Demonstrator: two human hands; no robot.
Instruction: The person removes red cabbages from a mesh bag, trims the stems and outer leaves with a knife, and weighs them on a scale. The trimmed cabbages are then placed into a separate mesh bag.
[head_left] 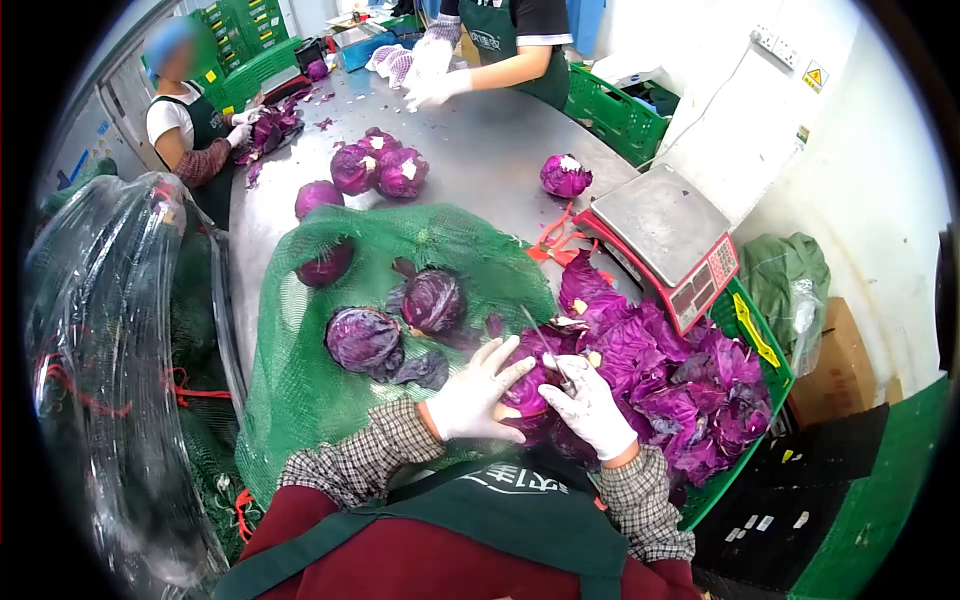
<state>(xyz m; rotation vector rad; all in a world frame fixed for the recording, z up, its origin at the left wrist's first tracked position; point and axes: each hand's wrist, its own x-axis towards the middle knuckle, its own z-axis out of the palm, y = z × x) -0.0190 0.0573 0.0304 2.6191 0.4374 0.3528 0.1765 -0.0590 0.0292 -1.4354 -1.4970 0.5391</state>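
Close to my apron is a red cabbage (528,385), partly covered by my hands. My left hand (482,395), in a white glove, holds its left side with the fingers curved over it. A knife (537,328) is gripped in my gloved right hand (592,408), its thin blade pointing up and away over the cabbage; the handle is mostly hidden. Left of my hands, two more red cabbages, a dull one (363,340) and a darker one (433,302), rest on a green mesh bag (290,350). Loose purple leaves (660,370) are heaped against my right side.
A green crate (778,378) holds the leaf heap. Beyond it stands a red scale (660,230). Several trimmed cabbages (402,172) sit farther along the metal table (480,150). Two co-workers in gloves stand at its far side. Plastic-wrapped sacks (110,300) flank the left edge.
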